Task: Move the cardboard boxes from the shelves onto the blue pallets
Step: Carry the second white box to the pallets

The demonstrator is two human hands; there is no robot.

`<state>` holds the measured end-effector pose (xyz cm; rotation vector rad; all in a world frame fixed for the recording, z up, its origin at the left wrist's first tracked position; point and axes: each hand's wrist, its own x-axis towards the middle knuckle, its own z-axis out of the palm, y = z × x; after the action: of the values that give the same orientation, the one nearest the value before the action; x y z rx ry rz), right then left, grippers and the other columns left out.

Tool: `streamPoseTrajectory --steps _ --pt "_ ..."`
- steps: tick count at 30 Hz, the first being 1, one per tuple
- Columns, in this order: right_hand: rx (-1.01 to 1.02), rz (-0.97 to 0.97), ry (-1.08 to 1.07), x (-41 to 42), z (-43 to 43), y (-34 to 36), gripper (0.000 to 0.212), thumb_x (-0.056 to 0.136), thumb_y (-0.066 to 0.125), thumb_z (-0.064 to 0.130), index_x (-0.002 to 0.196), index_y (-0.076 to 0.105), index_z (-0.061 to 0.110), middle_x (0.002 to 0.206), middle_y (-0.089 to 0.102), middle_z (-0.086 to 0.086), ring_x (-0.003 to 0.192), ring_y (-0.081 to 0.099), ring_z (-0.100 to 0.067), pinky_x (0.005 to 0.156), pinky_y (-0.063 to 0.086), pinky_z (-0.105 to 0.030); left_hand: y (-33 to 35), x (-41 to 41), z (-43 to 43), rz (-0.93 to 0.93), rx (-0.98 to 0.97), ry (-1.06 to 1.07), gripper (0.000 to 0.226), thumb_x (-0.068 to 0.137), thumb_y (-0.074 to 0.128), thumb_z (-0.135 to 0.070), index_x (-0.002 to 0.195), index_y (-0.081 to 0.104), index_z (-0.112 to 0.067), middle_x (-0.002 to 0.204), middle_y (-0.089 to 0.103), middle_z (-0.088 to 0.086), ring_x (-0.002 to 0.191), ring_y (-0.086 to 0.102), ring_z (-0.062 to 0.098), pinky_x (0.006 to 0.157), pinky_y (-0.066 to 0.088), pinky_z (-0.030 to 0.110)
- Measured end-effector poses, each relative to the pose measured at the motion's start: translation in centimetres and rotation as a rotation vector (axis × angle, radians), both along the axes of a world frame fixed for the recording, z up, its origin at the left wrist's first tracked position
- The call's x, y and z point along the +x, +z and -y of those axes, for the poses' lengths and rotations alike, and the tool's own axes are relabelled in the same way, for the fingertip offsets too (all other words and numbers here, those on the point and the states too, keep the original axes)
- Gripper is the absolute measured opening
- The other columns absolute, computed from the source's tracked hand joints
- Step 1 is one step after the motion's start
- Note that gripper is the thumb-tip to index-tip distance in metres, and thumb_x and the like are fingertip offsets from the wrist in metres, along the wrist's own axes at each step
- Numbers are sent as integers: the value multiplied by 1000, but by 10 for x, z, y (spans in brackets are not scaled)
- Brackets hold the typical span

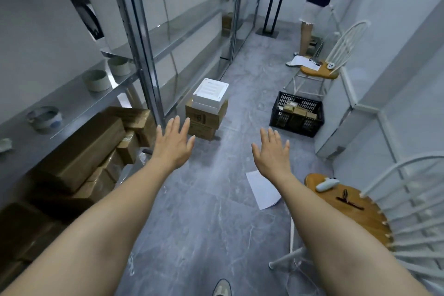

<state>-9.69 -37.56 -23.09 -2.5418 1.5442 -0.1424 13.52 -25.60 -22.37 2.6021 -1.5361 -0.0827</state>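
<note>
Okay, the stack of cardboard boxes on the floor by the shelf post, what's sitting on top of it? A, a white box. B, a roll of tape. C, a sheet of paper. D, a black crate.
A: a white box rests on top of the stacked cardboard boxes, while the black crate stands apart on the floor and the sheet of paper lies on the floor nearer the camera.

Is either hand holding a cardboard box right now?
No, the left hand and right hand are both stretched out with fingers spread and empty; the cardboard boxes lie untouched to their left.
</note>
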Motion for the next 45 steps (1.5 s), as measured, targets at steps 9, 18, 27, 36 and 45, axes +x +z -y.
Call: streamPoseTrajectory --steps 9,18,27,36,45 --pt "-6 20 -77 3 140 8 60 104 27 43 156 12 16 164 10 -7 151 4 -24 118 3 -53 -9 13 133 13 39 -46 60 102 19 -45 154 3 -20 161 4 10 148 0 25 118 2 52" --pt "-5 41 -104 61 259 -1 59 104 30 39 155 13 15 162 13 -6 150 6 -24 118 6 -55 -12 77 271 35 25 -81 59 102 24 -43 153 10 -16 159 10 12 147 7 26 116 6 53" --pt "-5 52 -119 131 376 11 59 105 28 41 156 12 16 163 10 -7 151 4 -23 118 3 -53 -1 143 398 60 33 -117 58 102 23 -40 153 8 -16 159 9 12 146 8 28 115 7 53" --pt "4 14 -47 172 489 3 59 105 26 42 156 11 16 163 9 -7 151 4 -24 119 4 -53 -11 187 485 46 83 -29 59 102 20 -42 154 4 -20 160 7 12 148 4 27 117 5 52" --pt "26 -1 123 210 614 -2 59 105 25 42 156 10 16 164 8 -7 151 3 -24 118 2 -53 -16 210 570 34 106 168 60 102 18 -44 154 3 -19 161 3 11 148 2 26 118 5 51"
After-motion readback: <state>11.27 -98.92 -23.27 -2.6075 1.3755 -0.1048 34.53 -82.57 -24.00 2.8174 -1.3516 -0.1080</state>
